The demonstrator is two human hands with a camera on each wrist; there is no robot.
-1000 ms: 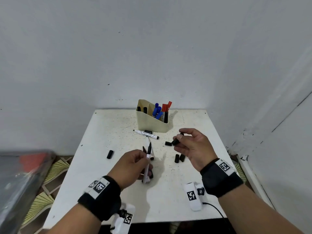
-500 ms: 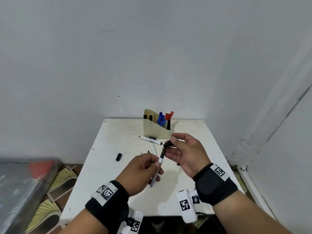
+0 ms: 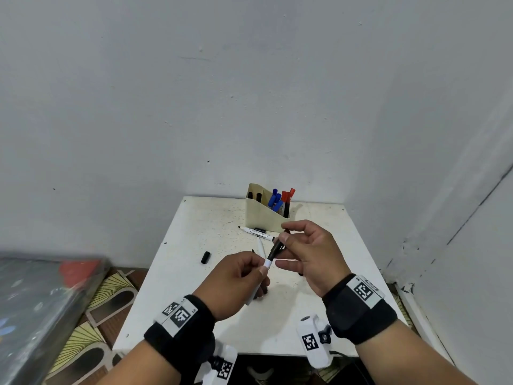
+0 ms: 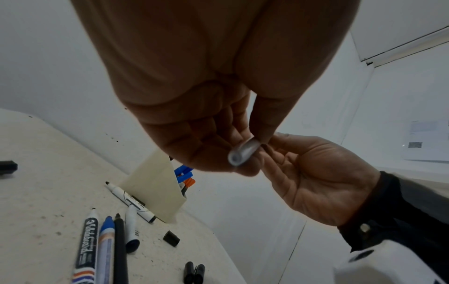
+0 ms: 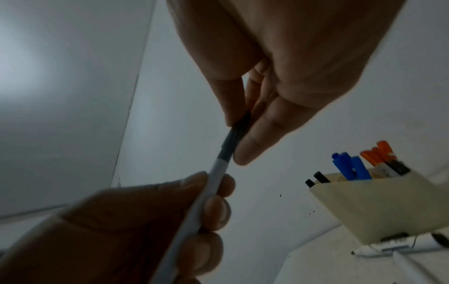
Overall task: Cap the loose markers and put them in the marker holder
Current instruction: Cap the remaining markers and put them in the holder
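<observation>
Black cap [image 3: 278,243], slim white marker [image 3: 267,264]

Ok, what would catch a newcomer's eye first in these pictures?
Two hands meeting over the white table: the left hand grips a white marker while the right hand pinches a black cap onto its tip. Behind them stands a beige marker holder with blue and red markers.

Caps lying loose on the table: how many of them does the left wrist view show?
4: one cap at the far left, one cap before the marker holder, two caps side by side at the bottom edge. More may be hidden.
</observation>
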